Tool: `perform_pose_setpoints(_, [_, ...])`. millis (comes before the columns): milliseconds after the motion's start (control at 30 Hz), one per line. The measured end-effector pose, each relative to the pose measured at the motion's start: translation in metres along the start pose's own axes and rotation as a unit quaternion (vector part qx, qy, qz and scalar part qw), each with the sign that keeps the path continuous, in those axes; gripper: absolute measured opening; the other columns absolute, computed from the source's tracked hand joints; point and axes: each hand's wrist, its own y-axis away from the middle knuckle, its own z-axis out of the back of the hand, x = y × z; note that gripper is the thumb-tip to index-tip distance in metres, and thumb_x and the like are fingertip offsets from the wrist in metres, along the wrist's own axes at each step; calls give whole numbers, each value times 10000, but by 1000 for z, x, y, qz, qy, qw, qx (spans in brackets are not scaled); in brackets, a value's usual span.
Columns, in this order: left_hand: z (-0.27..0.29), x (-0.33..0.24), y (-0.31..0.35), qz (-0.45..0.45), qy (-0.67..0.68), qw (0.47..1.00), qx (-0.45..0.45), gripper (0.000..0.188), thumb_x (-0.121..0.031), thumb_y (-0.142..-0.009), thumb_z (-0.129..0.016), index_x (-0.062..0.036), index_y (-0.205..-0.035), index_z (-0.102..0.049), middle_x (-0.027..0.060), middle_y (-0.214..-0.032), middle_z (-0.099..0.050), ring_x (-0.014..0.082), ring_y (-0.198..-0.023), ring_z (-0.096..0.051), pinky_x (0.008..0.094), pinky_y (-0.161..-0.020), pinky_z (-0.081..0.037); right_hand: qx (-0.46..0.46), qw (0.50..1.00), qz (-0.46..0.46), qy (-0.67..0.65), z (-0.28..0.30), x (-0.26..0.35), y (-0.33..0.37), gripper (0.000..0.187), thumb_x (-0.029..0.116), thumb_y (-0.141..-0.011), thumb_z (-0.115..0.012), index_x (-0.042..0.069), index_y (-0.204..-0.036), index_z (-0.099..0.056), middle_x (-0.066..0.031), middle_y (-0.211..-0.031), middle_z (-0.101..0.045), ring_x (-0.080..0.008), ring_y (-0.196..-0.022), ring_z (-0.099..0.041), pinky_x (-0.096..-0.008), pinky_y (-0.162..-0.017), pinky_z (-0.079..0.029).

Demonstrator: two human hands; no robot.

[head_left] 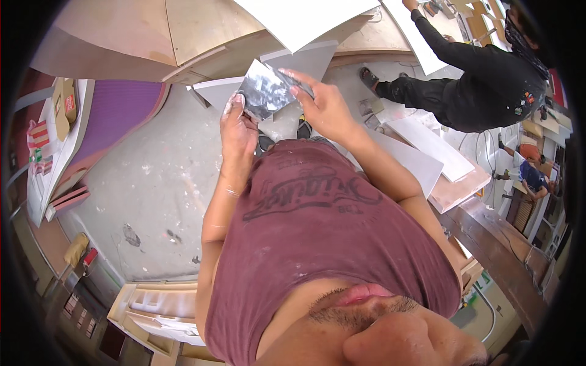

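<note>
Before our chest, we hold a crumpled grey sheet of sandpaper [267, 93] in the air, left hand [238, 125] and right hand [323, 107] both pinching its edges. It seems only prepared; the white boards [421, 146] beyond on the dusty floor [152, 177] lie untouched.

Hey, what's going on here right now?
A person standing on a dusty concrete floor holds a grey, worn sheet, possibly sandpaper, in both hands. The left hand grips its lower left edge, and the right hand pinches its right side. White boards lie on the floor nearby. A second person in dark clothes bends over another white panel at the upper right.
</note>
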Motion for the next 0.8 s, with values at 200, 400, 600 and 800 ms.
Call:
perform_pose_setpoints(200, [-12,-13,1,-41,42,998,-37,276,-201,-1007,-467,-4,-1194,-514,104,-1174,-604,219,-1078,-598,359,-959,-483,2,996,-13,84,16,-17,0,322,164,-947,-566,55,-1249,-601,-109,-769,-632,-41,-736,-557,-225,-695,-464])
perform_pose_setpoints(400, [-38,-23,16,-62,41,997,11,294,-195,-1006,-486,-8,-1232,-500,70,-1026,-637,158,-891,-636,280,-752,-534,-96,987,17,-131,5,-13,-11,277,137,-918,-616,-38,-1132,-608,-13,-926,-661,-71,-802,-580,-237,-729,-479])
perform_pose_setpoints(600, [-32,-8,36,-114,-150,982,5,365,-183,-970,-584,37,-1262,-574,-4,-922,-627,55,-743,-547,218,-630,-466,-94,983,-1,-160,-12,-15,-23,298,146,-896,-653,-31,-1133,-615,-27,-926,-667,-71,-824,-579,-240,-756,-479])
perform_pose_setpoints(800, [7,-10,33,-47,-107,991,-59,349,-173,-973,-573,36,-1252,-571,5,-923,-643,60,-697,-558,205,-573,-429,-151,980,113,70,50,8,-71,354,219,-906,-633,-24,-1163,-617,-105,-921,-683,-127,-832,-618,-278,-776,-491])
